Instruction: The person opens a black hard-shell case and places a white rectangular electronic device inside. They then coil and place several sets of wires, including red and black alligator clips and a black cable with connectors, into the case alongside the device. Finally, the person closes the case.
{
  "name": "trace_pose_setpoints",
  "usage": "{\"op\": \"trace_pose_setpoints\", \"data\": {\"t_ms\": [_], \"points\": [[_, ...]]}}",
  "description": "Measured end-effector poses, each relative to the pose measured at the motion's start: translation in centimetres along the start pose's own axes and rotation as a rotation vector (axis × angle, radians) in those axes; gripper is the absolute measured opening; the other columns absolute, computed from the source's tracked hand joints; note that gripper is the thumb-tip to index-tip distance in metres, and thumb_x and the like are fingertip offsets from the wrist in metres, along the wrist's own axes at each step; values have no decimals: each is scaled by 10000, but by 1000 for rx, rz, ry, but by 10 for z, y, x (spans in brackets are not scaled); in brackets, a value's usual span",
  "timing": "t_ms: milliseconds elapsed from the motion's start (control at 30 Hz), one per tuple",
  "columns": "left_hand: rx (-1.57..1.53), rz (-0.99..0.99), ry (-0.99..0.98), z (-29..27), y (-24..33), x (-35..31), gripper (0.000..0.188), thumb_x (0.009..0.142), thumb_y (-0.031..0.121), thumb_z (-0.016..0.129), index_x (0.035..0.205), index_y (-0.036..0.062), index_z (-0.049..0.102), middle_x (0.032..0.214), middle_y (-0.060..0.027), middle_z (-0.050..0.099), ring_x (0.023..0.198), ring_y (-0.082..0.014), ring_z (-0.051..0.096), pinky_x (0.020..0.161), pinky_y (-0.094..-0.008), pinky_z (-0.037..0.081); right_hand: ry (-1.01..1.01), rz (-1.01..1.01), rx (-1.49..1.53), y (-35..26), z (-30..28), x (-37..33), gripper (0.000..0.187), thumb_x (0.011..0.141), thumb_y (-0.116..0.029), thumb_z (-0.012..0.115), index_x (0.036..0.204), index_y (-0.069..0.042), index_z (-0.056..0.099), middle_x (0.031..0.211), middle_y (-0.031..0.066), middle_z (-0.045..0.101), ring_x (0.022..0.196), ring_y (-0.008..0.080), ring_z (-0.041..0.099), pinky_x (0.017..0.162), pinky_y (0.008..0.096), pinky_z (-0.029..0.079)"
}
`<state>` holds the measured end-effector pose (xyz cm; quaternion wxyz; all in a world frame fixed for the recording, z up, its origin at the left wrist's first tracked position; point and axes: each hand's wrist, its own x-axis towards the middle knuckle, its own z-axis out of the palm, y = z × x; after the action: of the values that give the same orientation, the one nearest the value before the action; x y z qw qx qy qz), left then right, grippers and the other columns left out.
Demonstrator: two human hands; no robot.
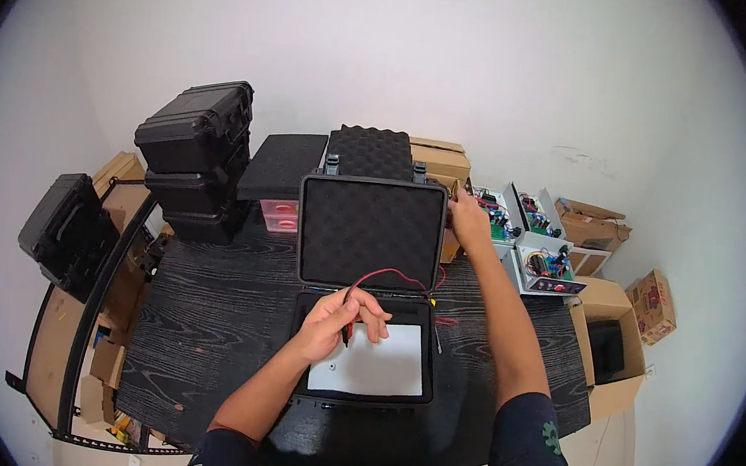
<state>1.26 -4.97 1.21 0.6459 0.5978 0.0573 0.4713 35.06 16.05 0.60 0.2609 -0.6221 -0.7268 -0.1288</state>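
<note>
Cases [193, 142]: are standing stacked, likely saving space.
Left hand [334, 323]: half-curled, is pinching a red-and-black probe [348, 330] above the white panel [369, 379].
Open case [371, 233]: is cradling the panel, lid leaning back, likely for access.
Right hand [465, 216]: is resting by a cardboard box [449, 248]; fingers partly hidden, grip I cannot tell.

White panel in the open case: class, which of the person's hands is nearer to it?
Left. The left hand is at the far left corner of the panel; the right hand is farther away, just beyond the right edge of the raised lid.
</note>
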Motion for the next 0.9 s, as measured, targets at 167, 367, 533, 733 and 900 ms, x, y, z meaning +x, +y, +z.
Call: {"op": "trace_pose_setpoints", "data": {"t_ms": [167, 367, 533, 733, 900], "points": [[7, -34, 3, 0, -5, 1, 451, 1179, 377, 404, 1183, -4, 645, 859, -116, 728, 958, -239, 717, 1027, -429, 511, 187, -104, 162, 7, -32, 4, 216, 1059, -117, 544, 1255, -63, 620, 1175, 187, 693, 1062, 411, 710, 876, 497, 571], [7, -53, -18, 3, -4, 2, 471, 1178, 391, 401, 1197, -13, 642, 868, -113, 733, 955, -234, 718, 985, -411, 513, 568, -23, 400, 2, -101, -31, 165, 1046, -75, 587, 1203, -49, 631, 1039, 230, 718, 950, 445, 711, 807, 477, 568], [-72, -10, -26, -1, -7, 0, 542, 1174, 443, 372, 1223, -31, 630, 873, -130, 733, 962, -260, 722, 984, -422, 516, 284, 48, 358, 12, -136, -99, 127, 992, -69, 640, 1113, -36, 657, 1025, 213, 724, 911, 418, 717, 776, 459, 559], [-80, -32, -50, 2, -6, -1, 590, 1161, 480, 380, 1267, -46, 627, 902, -152, 740, 982, -285, 724, 992, -433, 514, -257, 100, 201, 19, -125, -171, 117, 928, -72, 678, 1040, -38, 683, 1027, 168, 746, 859, 404, 722, 762, 447, 570], [-56, -80, -137, 7, 2, -6, 609, 1160, 484, 385, 1386, -53, 564, 1009, -176, 751, 1097, -307, 714, 1056, -442, 492, -121, -24, 627, -70, -132, -176, 377, 926, -116, 726, 1291, -31, 688, 1233, 158, 747, 1075, 303, 746, 941, 409, 586]]}}
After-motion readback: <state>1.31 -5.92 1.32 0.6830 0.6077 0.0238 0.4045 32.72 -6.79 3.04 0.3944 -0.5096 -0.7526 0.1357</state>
